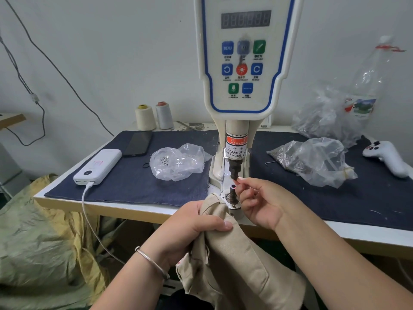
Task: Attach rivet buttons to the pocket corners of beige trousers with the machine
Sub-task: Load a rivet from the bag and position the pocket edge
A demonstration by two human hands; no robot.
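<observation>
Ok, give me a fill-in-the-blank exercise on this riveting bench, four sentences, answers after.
1. The left hand grips the ____ trousers.
2. The right hand holds its fingertips beside the machine's lower ____.
3. The white power bank lies on a dark ____ cloth.
4. Two thread ____ stand behind the phone.

Answers: beige; die; blue; cones

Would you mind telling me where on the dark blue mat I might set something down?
Bare dark blue mat lies between the white power bank and the left clear plastic bag, and along the front right edge. Crowded: around the machine's lower die and the right crumpled plastic bags.
</observation>
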